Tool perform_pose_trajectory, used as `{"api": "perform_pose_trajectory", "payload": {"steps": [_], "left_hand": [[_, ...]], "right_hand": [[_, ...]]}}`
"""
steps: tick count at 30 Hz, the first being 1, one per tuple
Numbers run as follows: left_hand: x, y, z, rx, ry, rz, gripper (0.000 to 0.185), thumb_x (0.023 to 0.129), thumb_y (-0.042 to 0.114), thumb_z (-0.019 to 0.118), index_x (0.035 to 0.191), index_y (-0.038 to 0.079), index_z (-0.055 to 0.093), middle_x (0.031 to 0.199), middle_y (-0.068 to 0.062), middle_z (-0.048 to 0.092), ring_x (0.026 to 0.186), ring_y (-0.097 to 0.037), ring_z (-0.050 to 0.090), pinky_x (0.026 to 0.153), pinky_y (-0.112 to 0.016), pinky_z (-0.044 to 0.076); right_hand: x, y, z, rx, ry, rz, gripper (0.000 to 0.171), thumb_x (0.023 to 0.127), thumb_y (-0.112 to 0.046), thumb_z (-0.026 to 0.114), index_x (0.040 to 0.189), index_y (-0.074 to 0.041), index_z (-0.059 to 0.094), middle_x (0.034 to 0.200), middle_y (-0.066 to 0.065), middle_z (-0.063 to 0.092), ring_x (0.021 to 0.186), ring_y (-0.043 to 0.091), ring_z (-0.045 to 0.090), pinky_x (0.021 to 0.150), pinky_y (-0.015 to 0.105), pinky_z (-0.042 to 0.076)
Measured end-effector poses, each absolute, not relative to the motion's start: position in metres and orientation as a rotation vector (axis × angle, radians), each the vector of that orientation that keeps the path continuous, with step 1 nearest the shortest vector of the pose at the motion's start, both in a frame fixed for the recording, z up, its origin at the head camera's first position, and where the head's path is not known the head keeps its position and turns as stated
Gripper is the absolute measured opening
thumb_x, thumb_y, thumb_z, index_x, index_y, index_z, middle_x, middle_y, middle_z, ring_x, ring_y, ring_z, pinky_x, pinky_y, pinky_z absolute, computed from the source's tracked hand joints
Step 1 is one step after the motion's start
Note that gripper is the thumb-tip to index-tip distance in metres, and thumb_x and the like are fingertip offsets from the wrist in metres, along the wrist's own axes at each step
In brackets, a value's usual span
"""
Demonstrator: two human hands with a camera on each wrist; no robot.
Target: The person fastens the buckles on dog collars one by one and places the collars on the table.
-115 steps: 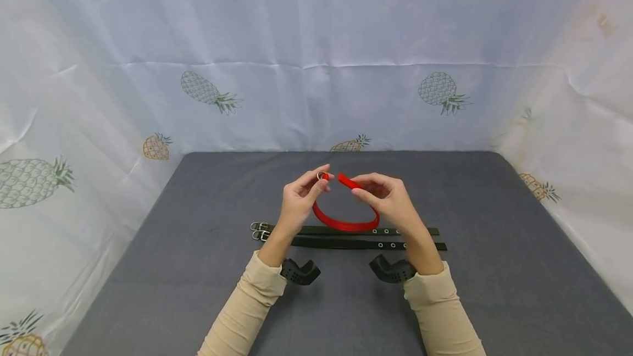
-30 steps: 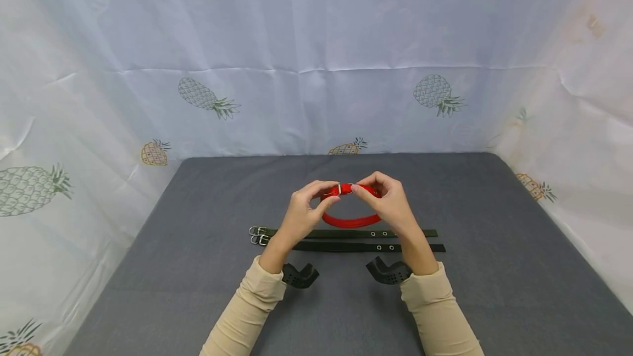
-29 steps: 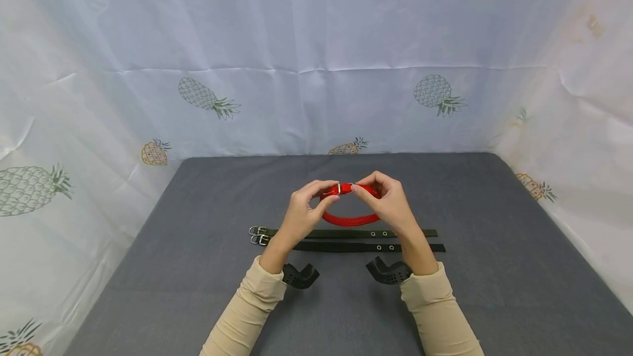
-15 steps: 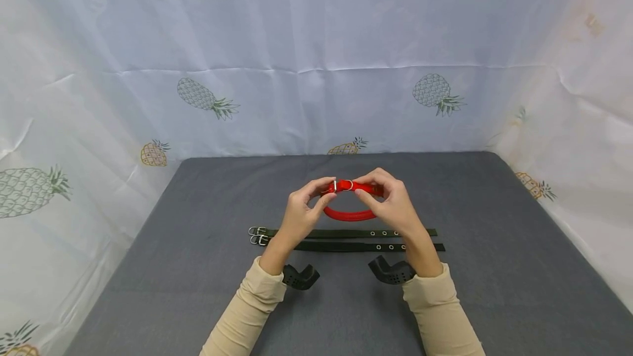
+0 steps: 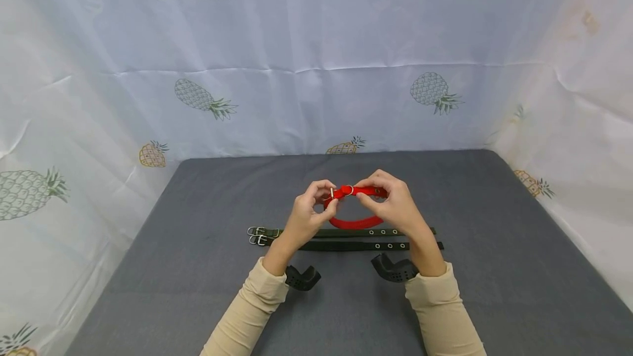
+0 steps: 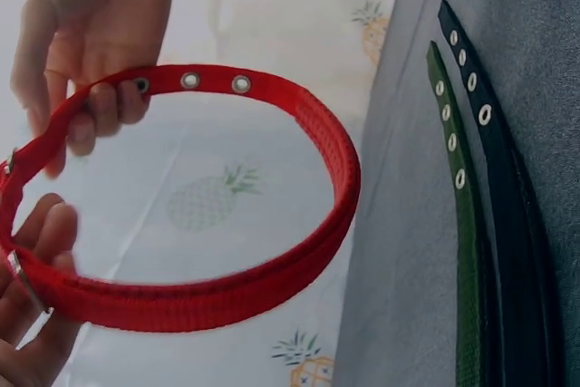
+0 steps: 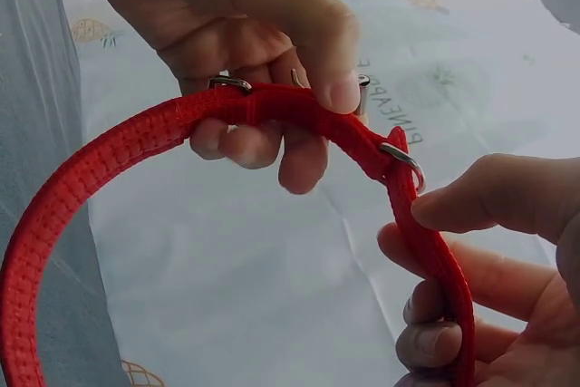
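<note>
A grey counter (image 5: pixel 198 290) fills the lower view, fenced on three sides by a pale cloth printed with pineapples (image 5: pixel 316 43).

Nearest the body, two beige sleeves (image 5: pixel 247 312) run up from the bottom edge, each wrist carrying a black camera mount (image 5: pixel 301 278). Just beyond the wrists two dark collars lie flat on the counter, side by side and parallel, their long axes running left to right: the black collar (image 5: pixel 346 246) closer, the green collar (image 5: pixel 356 232) just behind it. Their metal buckles (image 5: pixel 257 235) sit at the left end and their eyelet holes toward the right.

Above and slightly behind these, both hands hold a red collar (image 5: pixel 357 221) clear of the counter, bent into a loop that hangs down toward the person. The left hand (image 5: pixel 303 218) pinches the buckle end between thumb and curled fingers; the silver buckle (image 7: pixel 228 84) shows just under its fingertips. The right hand (image 5: pixel 395 210) pinches the strap end, thumb on top, just beside a small metal ring (image 7: pixel 401 156). The two hands are close together at the top of the loop, so the strap's ends meet between them, its axis there running left to right. The strap's eyelets (image 6: pixel 213 82) lie under the right hand's fingers, to the right of the buckle. Neither hand is nearer than the other; both are already on the collar.

Nothing stands between the hands. The two dark collars lie below the loop, apart from it.
</note>
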State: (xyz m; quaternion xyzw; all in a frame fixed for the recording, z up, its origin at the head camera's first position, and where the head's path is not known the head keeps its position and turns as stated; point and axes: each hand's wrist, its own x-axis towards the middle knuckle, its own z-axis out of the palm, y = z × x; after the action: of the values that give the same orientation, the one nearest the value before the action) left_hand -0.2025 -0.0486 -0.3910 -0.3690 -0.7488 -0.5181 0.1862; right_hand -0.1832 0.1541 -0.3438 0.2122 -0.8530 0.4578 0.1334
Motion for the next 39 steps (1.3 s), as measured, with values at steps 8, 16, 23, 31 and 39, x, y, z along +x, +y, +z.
{"api": "perform_pose_trajectory", "payload": {"steps": [8,16,23,31,39], "left_hand": [[-0.2007,-0.0445,-0.3932,-0.973,-2.136,-1.621,0.016,0.091,-0.002,0.057,0.105,-0.005,0.052,0.083,-0.023,0.069,0.070,-0.018,0.062,0.062,-0.020,0.051],[-0.1991,-0.0418,-0.3927,-0.972,-2.227,-1.627,0.020,0.092,0.001,0.061,0.109,-0.004,0.053,0.091,-0.021,0.071,0.073,-0.019,0.063,0.068,-0.020,0.052],[-0.1987,-0.0427,-0.3912,-1.052,-2.269,-1.568,0.027,0.093,0.005,0.062,0.116,-0.002,0.050,0.098,-0.019,0.072,0.071,-0.024,0.062,0.068,-0.023,0.053],[-0.1990,-0.0449,-0.3900,-1.093,-2.302,-1.566,0.028,0.094,0.007,0.059,0.119,-0.001,0.049,0.094,-0.017,0.071,0.075,-0.029,0.061,0.068,-0.025,0.053],[-0.2001,-0.0486,-0.3901,-1.051,-2.283,-1.586,0.030,0.094,0.006,0.060,0.121,-0.002,0.049,0.095,-0.018,0.072,0.077,-0.023,0.064,0.068,-0.027,0.054]], "right_hand": [[-0.1857,0.1505,-0.3457,0.638,-2.465,1.355,0.015,0.086,-0.002,0.068,0.100,-0.002,0.073,0.090,0.012,0.064,0.074,0.004,0.054,0.068,0.018,0.049],[-0.1848,0.1514,-0.3451,0.629,-2.508,1.311,0.015,0.085,-0.001,0.068,0.099,-0.002,0.073,0.088,0.011,0.063,0.073,0.008,0.053,0.066,0.019,0.048],[-0.1832,0.1526,-0.3424,0.629,-2.551,1.241,0.014,0.084,-0.002,0.068,0.097,-0.003,0.074,0.087,0.009,0.061,0.072,0.010,0.054,0.065,0.021,0.049],[-0.1845,0.1506,-0.3440,0.688,-2.536,1.267,0.016,0.085,-0.002,0.068,0.101,-0.002,0.072,0.088,0.010,0.062,0.072,0.009,0.053,0.065,0.021,0.049],[-0.1884,0.1477,-0.3510,0.730,-2.475,1.443,0.026,0.089,-0.001,0.065,0.114,0.004,0.061,0.094,0.019,0.063,0.069,0.003,0.054,0.064,0.019,0.048]]}}
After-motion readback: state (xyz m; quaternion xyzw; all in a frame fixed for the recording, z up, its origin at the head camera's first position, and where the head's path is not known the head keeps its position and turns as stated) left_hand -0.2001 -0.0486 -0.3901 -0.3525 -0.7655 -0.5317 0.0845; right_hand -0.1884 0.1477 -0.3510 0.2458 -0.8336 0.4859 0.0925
